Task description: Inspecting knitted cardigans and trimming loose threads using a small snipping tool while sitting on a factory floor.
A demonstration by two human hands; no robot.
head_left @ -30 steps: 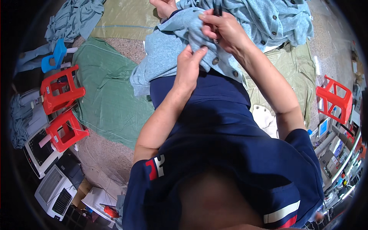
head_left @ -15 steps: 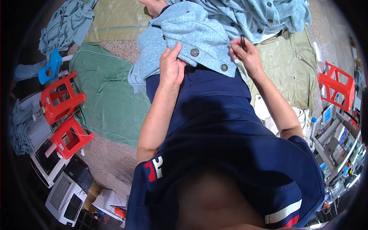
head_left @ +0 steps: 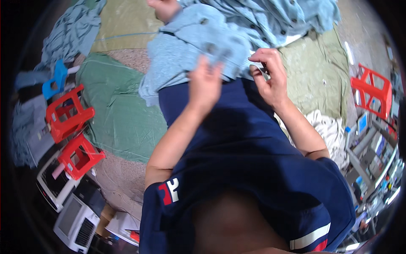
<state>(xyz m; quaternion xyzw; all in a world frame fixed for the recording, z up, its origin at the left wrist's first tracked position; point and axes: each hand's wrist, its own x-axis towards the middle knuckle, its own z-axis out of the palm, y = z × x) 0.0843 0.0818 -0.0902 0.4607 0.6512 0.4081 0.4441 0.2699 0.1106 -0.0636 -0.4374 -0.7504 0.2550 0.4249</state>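
Across the lap (head_left: 179, 99), seems partway through tending a light-blue cardigan (head_left: 171, 55), with buttons (head_left: 204, 20) on; has left hand (head_left: 206, 84) blurred, loosely spread at near edge, right hand (head_left: 272, 78) curled, cannot tell around what

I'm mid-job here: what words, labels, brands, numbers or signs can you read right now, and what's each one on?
None can be read.
Blue cardigan on the lap: no text shows.
Left sleeve: red-and-white emblem, no readable word.
Red stool at left: any print is too small and blurred.
Screen at right: too small to read.
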